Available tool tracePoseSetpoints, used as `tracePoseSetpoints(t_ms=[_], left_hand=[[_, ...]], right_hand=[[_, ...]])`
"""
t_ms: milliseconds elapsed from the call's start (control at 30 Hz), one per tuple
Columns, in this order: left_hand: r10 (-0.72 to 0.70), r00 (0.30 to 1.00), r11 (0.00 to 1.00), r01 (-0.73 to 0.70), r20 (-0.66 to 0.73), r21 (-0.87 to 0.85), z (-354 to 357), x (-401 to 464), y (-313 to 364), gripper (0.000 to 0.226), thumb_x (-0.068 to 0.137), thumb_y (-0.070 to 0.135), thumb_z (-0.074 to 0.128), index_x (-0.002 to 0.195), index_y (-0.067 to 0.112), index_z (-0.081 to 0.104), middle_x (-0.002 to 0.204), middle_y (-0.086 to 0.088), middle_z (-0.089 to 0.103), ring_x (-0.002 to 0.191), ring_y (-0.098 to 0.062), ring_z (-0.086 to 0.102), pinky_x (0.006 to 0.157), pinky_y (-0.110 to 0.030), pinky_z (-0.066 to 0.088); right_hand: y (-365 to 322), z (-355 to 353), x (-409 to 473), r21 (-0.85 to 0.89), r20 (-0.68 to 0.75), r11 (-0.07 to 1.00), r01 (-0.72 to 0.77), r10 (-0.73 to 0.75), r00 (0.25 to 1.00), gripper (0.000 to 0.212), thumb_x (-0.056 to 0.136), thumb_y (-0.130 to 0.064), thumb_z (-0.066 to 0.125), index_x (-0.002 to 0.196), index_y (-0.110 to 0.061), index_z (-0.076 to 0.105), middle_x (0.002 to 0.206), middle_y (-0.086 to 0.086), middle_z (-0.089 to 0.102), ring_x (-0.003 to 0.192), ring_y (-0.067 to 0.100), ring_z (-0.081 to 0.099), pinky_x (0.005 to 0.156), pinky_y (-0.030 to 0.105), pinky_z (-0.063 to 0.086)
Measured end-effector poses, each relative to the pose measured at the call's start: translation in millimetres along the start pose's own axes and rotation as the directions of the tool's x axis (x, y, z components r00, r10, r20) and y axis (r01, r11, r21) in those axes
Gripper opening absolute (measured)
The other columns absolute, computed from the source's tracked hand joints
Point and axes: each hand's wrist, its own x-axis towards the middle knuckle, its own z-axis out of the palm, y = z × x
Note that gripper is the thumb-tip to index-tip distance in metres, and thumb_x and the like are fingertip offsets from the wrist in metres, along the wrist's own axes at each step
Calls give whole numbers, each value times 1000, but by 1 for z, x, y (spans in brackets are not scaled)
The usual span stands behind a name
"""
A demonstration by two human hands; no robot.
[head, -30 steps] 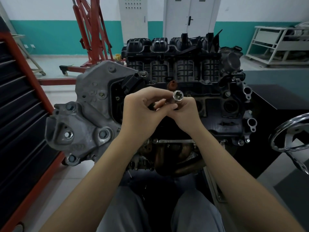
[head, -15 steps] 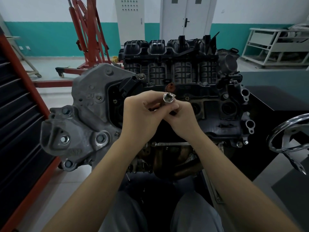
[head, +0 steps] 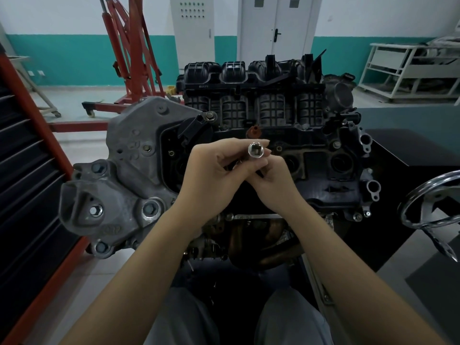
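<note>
Chrome socket point(head: 255, 150), just one, is apparently pinched by both curled hands, left hand point(head: 211, 175) and right hand point(head: 272, 181).

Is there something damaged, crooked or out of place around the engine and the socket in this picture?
Nothing clearly stands out. The left hand and right hand hold the chrome socket in front of the engine, and no spill shows. Only the exhaust pipes beneath look rust-brown, which is discolouration, not visible damage.

We locate the socket point(head: 256, 150) before the engine point(head: 273, 108), the hoist point(head: 129, 46) behind it at left, the handwheel point(head: 428, 207) at its right.
</note>
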Motion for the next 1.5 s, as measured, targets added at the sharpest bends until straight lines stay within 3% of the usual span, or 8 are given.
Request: tracePoseSetpoints(t_ms=[300, 433, 633, 833, 1000, 1200, 1367, 1500], left_hand=[[43, 986, 994, -25, -164, 107, 5, 1, -1, 20, 77, 3, 77, 95, 11, 74, 89, 0, 74, 87, -9, 71, 82, -28, 56], [19, 1000, 999, -19, -24, -29, 0, 3, 0, 30, 81, -5, 70, 105, 13, 68, 94, -2, 73, 93, -13, 71, 86, -29, 55], [25, 992, 999, -21, -122, 35, 1, 4, -2, 29, 73, 0, 79, 94, 19, 72, 89, 5, 73, 86, -10, 72, 80, -30, 58], [21, 1000, 999, -22, -22, -43, -1, 3, -3, 33, 78, -5, 72, 106, 12, 68, 95, -4, 73, 94, -16, 71, 86, -31, 56], [41, 993, 995, -30, -112, 95, 2, 3, -2, 22, 72, 4, 81, 88, 18, 73, 86, 3, 73, 84, -9, 70, 78, -27, 56], [30, 999, 999, -31, -31, -33, 2, 1, -2, 30, 79, -6, 71, 103, 10, 69, 95, -9, 73, 93, -20, 70, 86, -35, 56], [61, 989, 992, -45, -134, 122, 3, 1, -1, 24, 71, 2, 81, 87, 18, 73, 85, 0, 72, 84, -14, 69, 78, -31, 56], [22, 994, 999, -17, -111, 50, 3, 0, 0, 27, 74, -2, 77, 93, 17, 72, 89, 0, 73, 86, -12, 70, 80, -28, 56]], right_hand=[[-3, 2, 2, 18, -40, 1000, 25, -24, 999, 23, 84, -2, 64, 95, -23, 67, 88, -18, 70, 88, 0, 67, 78, 15, 49], [-5, 2, 1, 19, -10, 1000, -16, 16, 1000, 29, 85, -2, 60, 97, -28, 60, 82, -32, 67, 83, -9, 63, 74, 8, 46], [-4, -1, 3, 42, -59, 999, 5, -2, 998, 21, 83, 3, 68, 99, -11, 69, 93, 3, 72, 92, 15, 69, 83, 30, 54], [-3, -2, 3, 9, 2, 999, -31, 31, 1000, 26, 84, 3, 63, 103, -14, 65, 89, -15, 66, 86, -6, 64, 76, 11, 47], [-5, -1, 5, -14, -52, 1000, 16, -17, 998, 18, 77, -4, 69, 88, -17, 71, 85, -13, 71, 84, 3, 68, 75, 16, 50], [-6, -5, 2, 24, 6, 1000, 1, -1, 1000, 34, 82, 1, 63, 95, -31, 62, 86, -30, 68, 86, -8, 64, 76, 10, 47], [-4, -2, 2, 26, -66, 1000, 18, -16, 998, 19, 80, 0, 70, 91, -15, 71, 89, -4, 73, 88, 10, 69, 80, 25, 53], [-5, -2, 0, 5, -26, 1000, 24, -24, 999, 33, 83, 3, 63, 100, -25, 65, 91, -25, 69, 92, -1, 66, 80, 15, 49]])
